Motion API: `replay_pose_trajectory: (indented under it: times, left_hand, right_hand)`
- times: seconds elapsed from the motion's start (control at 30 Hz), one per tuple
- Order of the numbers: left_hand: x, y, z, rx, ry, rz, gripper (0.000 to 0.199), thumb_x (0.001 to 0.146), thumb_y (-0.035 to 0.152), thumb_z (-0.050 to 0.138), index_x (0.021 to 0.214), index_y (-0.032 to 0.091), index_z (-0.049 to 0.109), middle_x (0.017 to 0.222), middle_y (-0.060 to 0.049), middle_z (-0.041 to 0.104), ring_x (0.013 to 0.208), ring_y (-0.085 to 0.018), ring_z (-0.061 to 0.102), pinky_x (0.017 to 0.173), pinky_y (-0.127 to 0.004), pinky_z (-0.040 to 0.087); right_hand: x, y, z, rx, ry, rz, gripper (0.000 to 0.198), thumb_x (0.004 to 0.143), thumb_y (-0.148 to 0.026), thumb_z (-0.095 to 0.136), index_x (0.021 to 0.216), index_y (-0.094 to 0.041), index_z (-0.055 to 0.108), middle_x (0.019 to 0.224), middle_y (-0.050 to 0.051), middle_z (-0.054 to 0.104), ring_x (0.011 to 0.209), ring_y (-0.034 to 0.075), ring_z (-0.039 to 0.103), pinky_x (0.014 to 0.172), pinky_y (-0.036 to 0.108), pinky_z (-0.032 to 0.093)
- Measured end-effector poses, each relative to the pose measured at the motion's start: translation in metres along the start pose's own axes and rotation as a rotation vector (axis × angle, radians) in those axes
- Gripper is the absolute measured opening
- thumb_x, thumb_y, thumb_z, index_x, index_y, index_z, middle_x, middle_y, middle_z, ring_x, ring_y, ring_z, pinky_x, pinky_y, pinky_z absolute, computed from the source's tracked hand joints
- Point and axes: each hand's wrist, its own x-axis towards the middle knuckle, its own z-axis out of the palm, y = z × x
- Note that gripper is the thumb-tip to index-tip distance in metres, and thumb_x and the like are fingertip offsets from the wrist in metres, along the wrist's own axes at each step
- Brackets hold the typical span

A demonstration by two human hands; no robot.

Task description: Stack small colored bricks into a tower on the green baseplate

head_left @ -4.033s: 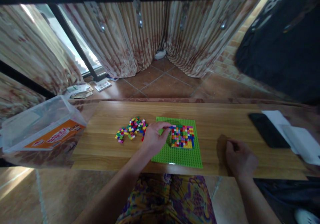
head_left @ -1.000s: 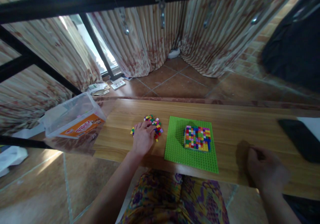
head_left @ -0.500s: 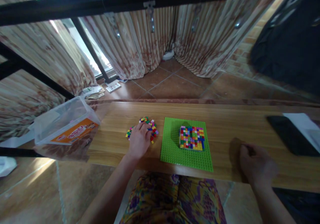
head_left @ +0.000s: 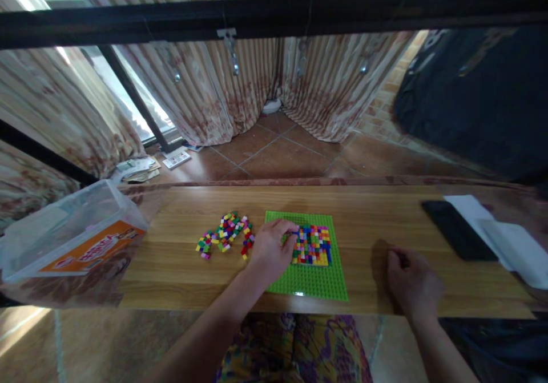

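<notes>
My left hand [head_left: 272,246] is over the left edge of a block of small coloured toy bricks [head_left: 314,246]. Thumb and fingertips are pinched on what looks like one small toy brick, mostly hidden by the fingers. The multicoloured block sits on a bright green studded baseplate [head_left: 306,285], and my hand covers its left side. To the left of that hand, loose bricks [head_left: 229,229] in many colours lie in a spread pile on the wooden table [head_left: 180,269]. My right hand [head_left: 413,283] rests curled on the table, right of the baseplate, with nothing visible in it.
At the left end stands a clear plastic box [head_left: 124,212] with an orange label. A black flat object [head_left: 458,229] lies at the right beside white paper [head_left: 471,212] and a pale flat case [head_left: 518,252]. A dark bar [head_left: 274,15] crosses above, beyond the table.
My left hand has moved right from the loose bricks to the block on the baseplate, uncovering the pile. My right hand stays curled on the table. The camera view has shifted.
</notes>
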Motion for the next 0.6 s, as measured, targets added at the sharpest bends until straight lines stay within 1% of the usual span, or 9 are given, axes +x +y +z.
replay_pose_trajectory:
  times: [0.13,0.3,0.43,0.6]
  left_hand:
    - [0.007,0.003,0.012,0.11,-0.038,0.037,0.015,0.089,0.013,0.062,0.092,0.024,0.071,0.096,-0.003,0.076,0.096,-0.022,0.068,0.095,-0.04,0.052]
    - [0.009,0.004,0.022,0.175,-0.019,0.081,0.014,0.091,0.015,0.063,0.09,0.024,0.073,0.097,-0.004,0.074,0.097,-0.023,0.066,0.095,-0.042,0.05]
    - [0.01,0.005,0.027,0.166,0.003,0.081,0.013,0.091,0.015,0.065,0.086,0.024,0.074,0.096,-0.003,0.073,0.097,-0.022,0.065,0.094,-0.042,0.049]
    - [0.012,0.005,0.029,0.098,0.036,0.027,0.01,0.086,0.013,0.069,0.084,0.023,0.073,0.096,-0.003,0.073,0.098,-0.022,0.066,0.095,-0.042,0.049]
  right_hand:
    - [0.0,-0.001,-0.001,0.017,-0.008,0.003,0.035,0.091,-0.04,0.052,0.101,-0.017,0.077,0.098,0.012,0.074,0.072,0.02,0.054,0.065,0.032,0.033]
    - [0.001,-0.001,-0.002,0.019,-0.015,0.009,0.036,0.091,-0.04,0.051,0.101,-0.017,0.076,0.097,0.013,0.073,0.073,0.02,0.055,0.067,0.033,0.034]
    - [0.002,-0.002,-0.002,0.027,-0.021,0.012,0.037,0.091,-0.041,0.051,0.1,-0.016,0.076,0.096,0.012,0.073,0.074,0.02,0.056,0.067,0.032,0.034]
    - [0.001,-0.003,-0.002,0.043,-0.001,0.016,0.036,0.089,-0.04,0.052,0.1,-0.016,0.077,0.098,0.013,0.074,0.074,0.02,0.056,0.068,0.032,0.035]
